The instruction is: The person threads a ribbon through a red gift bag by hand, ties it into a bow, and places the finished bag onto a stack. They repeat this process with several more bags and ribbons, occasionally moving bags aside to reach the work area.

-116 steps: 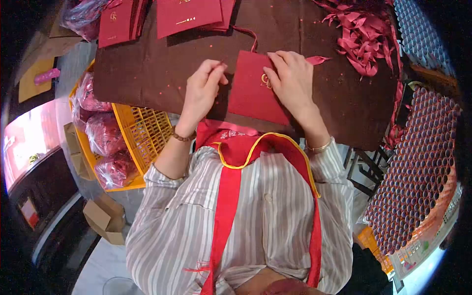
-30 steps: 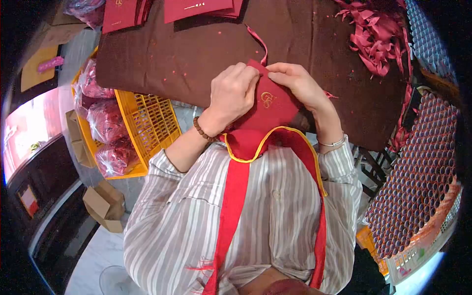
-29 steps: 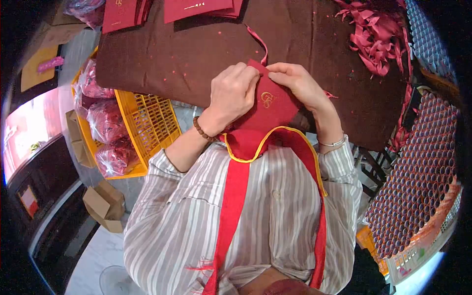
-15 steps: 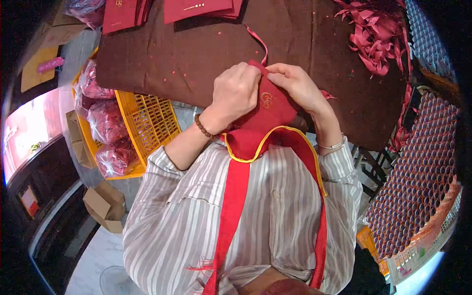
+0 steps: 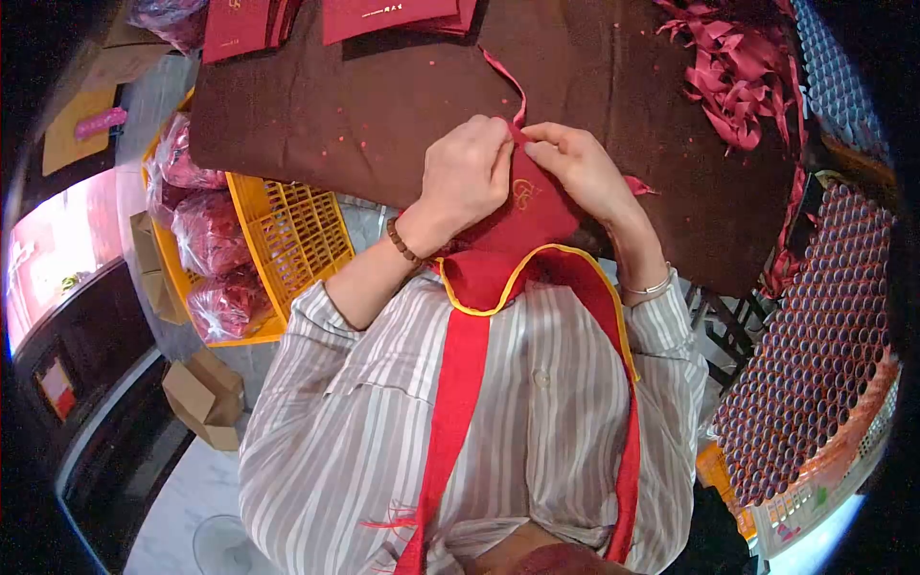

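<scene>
Between my hands is a dark red card-like piece [image 5: 525, 209] with a gold monogram, tilted, one corner pointing away from me. My left hand [image 5: 467, 172] is closed at its far corner, knuckles up, hiding the fingertips. On the other side my right hand [image 5: 583, 177] pinches the same corner with thumb and fingers. A thin red ribbon [image 5: 518, 91] runs from that corner out over the brown cloth; whether the fingers hold it too is hidden. A red apron [image 5: 470, 280] with yellow trim lies right below the piece.
Red printed cards [image 5: 388, 17] lie at the table's far edge. A heap of red ribbons [image 5: 738, 81] is at the far right of the brown tablecloth [image 5: 383, 105]. Left stands a yellow crate [image 5: 297, 225] with bagged red items [image 5: 206, 235]; right, a stack of patterned sheets [image 5: 805, 355].
My left hand has shifted very slightly right, keeping its grip at the corner. The red piece and my right hand stay almost where they were.
</scene>
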Demonstrator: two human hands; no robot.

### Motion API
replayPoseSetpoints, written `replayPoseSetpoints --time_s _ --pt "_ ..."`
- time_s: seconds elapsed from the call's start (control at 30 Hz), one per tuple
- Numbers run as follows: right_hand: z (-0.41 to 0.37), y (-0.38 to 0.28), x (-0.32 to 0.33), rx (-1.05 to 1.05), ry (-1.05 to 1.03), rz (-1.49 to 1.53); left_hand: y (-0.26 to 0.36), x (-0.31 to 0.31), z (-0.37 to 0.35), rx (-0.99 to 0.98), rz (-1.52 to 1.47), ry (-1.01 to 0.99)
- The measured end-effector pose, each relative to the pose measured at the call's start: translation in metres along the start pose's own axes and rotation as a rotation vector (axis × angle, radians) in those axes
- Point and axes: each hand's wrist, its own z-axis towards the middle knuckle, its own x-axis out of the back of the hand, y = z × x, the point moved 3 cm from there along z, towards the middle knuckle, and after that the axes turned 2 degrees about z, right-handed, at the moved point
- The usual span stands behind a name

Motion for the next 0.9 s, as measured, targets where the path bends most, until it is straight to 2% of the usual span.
replayPoseSetpoints --time_s 0.07,0.17,0.27,0.43,0.73,0.9 --pt "-0.001 0.000 0.001 0.014 0.031 -0.102 0.002 -0.001 0.001 -0.041 0.041 -0.003" --pt "-0.005 -0.003 0.002 -0.009 0.026 -0.041 0.000 0.000 -0.001 -0.090 0.064 -0.007" --pt "-0.006 -0.003 0.003 -0.042 -0.009 0.122 -0.010 0.001 -0.002 0.089 -0.201 -0.040" --pt "-0.006 -0.011 0.002 -0.125 -0.066 0.282 -0.016 -0.001 -0.006 0.202 -0.255 -0.046" --pt "-0.006 -0.006 0.004 -0.098 -0.077 0.265 -0.001 0.000 -0.004 -0.020 -0.105 0.014" --pt "-0.006 -0.004 0.003 -0.077 -0.078 0.264 -0.004 -0.002 -0.003 -0.002 -0.110 0.035"
